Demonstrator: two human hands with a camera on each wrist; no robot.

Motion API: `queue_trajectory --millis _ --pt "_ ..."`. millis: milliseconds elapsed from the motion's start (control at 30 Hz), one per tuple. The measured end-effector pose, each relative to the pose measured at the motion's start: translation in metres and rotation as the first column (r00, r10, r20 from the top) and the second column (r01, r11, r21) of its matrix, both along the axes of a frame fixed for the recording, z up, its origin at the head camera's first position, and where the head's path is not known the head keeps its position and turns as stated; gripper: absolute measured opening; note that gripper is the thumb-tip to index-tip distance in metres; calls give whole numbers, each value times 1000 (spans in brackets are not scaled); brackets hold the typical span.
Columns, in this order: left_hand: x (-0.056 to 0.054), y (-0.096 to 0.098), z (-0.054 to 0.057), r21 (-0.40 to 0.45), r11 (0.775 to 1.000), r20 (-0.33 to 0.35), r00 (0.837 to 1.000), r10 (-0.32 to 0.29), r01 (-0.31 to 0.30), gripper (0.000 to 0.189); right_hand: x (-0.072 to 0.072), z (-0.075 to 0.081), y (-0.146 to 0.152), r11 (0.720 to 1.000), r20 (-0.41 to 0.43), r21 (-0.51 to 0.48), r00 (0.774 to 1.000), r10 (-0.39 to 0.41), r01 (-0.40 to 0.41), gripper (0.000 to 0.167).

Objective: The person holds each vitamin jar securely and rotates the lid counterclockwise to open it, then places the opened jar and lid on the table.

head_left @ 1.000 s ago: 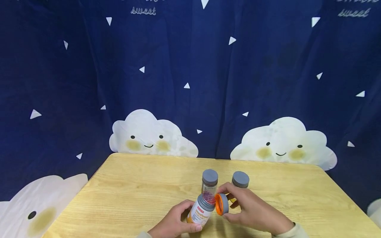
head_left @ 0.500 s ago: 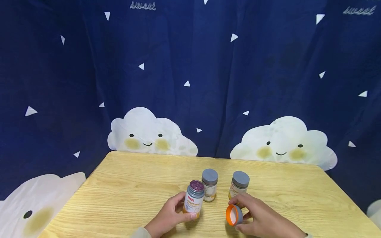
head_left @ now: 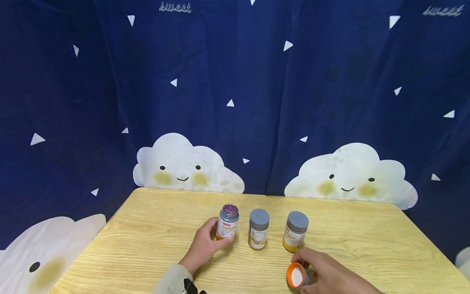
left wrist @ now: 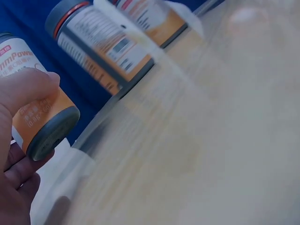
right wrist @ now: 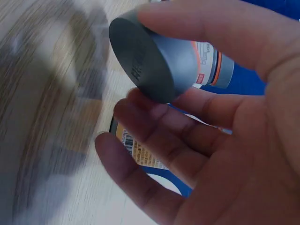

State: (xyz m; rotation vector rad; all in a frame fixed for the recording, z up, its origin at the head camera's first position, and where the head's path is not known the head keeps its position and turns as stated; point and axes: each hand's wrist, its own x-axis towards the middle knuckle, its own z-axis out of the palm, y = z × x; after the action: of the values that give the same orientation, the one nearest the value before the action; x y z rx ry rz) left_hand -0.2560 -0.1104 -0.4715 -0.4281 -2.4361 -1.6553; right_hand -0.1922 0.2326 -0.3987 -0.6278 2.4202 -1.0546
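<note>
My left hand (head_left: 205,243) grips an uncapped supplement bottle (head_left: 227,228) around its side, thumb across the front. The bottle is upright, its mouth showing a purplish, patterned top. In the left wrist view the base of this bottle (left wrist: 54,133) is tilted clear of the tabletop. My right hand (head_left: 327,271) pinches a grey screw cap (head_left: 296,276) between thumb and fingers, its orange-rimmed inside with a white liner turned toward the head camera. The right wrist view shows the grey top of the cap (right wrist: 140,61). Two capped bottles stand between the hands, the middle one (head_left: 258,234) and the right one (head_left: 295,237).
A light wooden table (head_left: 176,208) carries the bottles. Behind it hangs a dark blue curtain (head_left: 205,114) with white clouds and triangles. The right capped bottle stands just beyond the right hand's fingers.
The left hand has carried the open bottle leftward and back, away from the middle bottle it overlapped. The right hand has moved right and toward the front with the cap.
</note>
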Motion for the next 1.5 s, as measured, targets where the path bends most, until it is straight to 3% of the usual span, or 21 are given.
queue_trajectory --millis 167,433,600,733,967,1300,1500 --pt "-10 -1 -1 -35 998 -17 999 51 -51 56 0 -2 4 1000 -2 22 1000 0 0 42" --pt "-13 -1 0 -18 1000 -5 1000 7 -7 53 0 -9 5 979 -115 201 993 -13 36 42" --pt "-13 1 0 -37 999 -1 1000 13 -13 51 2 -9 2 955 -29 273 993 -114 118 56" --pt "-14 2 -1 -51 999 11 1000 18 -18 52 5 -10 2 954 14 268 990 -143 134 61" --pt "-14 2 -4 -104 994 1 1000 20 -19 56 7 -10 6 979 30 179 995 -100 94 53" --pt "-13 1 -4 -105 994 5 1000 25 -25 53 11 -12 1 976 105 188 986 -132 110 54" --pt "-11 0 -5 -125 992 17 999 34 -31 59 12 -13 3 980 89 173 989 -117 100 52"
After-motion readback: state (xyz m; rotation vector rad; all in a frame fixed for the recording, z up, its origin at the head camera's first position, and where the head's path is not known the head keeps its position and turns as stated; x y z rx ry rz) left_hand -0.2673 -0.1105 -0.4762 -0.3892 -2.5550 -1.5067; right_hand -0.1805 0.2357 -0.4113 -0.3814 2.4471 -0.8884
